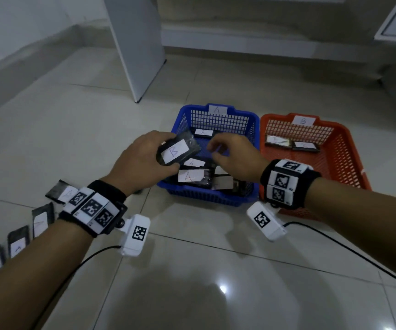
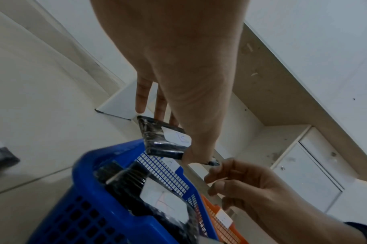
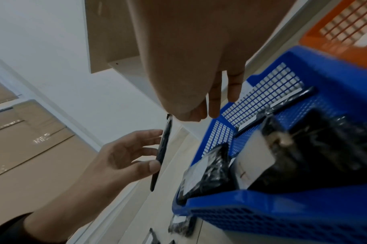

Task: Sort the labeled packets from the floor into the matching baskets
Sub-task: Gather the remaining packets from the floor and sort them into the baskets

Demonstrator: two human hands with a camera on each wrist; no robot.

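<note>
b packet held over the a basket, waiting to cross

i had the left hand [image 1: 142, 160] pinching the black packet marked b [image 1: 177, 151] by its edges, thumb on one side and fingers on the other, label turned up so i could read it. i judged that grip was chosen to keep the letter visible. the packet hung above the blue basket [image 1: 185, 120], tagged a, just below the hand and already holding several a packets [image 1: 190, 176]. the right hand [image 1: 234, 158] hovered just beside the left with fingers loosely curled and nothing in them, probably ready to take the packet across. the orange basket [image 1: 344, 163], tagged b, sat beyond the right hand, touching the blue one. more packets [image 1: 40, 219] lay behind the left wrist on the glossy pale floor tiles [image 1: 204, 282]. a white panel [image 1: 136, 44] stood ahead.
</note>
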